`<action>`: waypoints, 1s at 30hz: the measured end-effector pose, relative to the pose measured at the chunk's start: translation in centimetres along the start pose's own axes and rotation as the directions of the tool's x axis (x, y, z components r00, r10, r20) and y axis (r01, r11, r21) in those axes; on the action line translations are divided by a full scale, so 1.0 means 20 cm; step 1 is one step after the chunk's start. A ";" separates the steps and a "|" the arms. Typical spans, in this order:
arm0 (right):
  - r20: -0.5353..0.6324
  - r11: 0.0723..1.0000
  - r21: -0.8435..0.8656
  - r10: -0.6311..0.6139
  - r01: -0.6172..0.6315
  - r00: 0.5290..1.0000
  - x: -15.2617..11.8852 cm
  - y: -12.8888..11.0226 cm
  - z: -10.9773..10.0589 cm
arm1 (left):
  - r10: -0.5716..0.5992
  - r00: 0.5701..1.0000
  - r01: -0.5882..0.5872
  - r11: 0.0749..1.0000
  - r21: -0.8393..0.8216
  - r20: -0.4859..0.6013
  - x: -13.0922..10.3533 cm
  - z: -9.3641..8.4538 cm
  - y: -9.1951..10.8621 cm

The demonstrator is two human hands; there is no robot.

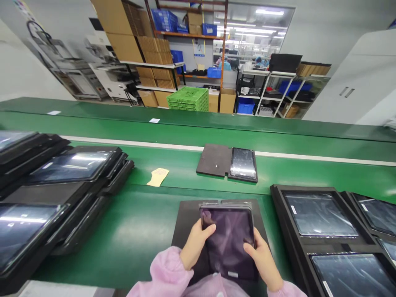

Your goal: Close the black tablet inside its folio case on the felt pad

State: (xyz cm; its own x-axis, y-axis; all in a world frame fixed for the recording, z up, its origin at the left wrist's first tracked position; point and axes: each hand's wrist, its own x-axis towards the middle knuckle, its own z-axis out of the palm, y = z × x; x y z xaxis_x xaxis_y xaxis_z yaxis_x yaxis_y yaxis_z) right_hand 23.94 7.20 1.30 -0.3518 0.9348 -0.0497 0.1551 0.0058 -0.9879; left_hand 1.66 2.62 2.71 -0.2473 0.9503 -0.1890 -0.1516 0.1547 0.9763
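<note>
Dark glass fills our grip: our left hand (195, 243) and right hand (262, 260) clasp the tablet (228, 241) by its side edges, thumbs on the screen, above a black mat (185, 218) on the green counter (130, 231). Another tablet (243, 163) lies at 12 o'clock.
</note>
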 end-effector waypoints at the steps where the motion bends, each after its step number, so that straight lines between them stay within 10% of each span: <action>1: 0.015 0.998 0.021 -0.059 0.059 0.998 -0.02 -0.03 -0.02 | 0.063 0.998 -0.063 0.998 -0.029 -0.002 -0.02 -0.01 0.02; 8: 0.170 0.942 0.088 -0.334 0.323 0.927 0.09 -0.10 -0.08 | 0.405 0.897 -0.400 0.914 -0.065 0.176 -0.13 -0.05 0.05; 30: 0.183 0.962 0.151 -0.251 0.226 0.950 0.18 0.00 -0.07 | 0.337 0.925 -0.347 0.937 0.030 0.175 -0.02 -0.04 0.13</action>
State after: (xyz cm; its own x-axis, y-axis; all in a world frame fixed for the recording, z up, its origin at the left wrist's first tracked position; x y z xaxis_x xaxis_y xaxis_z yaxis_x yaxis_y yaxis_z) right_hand 24.00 11.17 1.25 -0.5421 0.8221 0.1743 -0.0696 0.1628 -0.9842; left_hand 0.58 2.32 5.20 -0.1125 0.9786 0.1725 -0.0280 -0.1767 0.9839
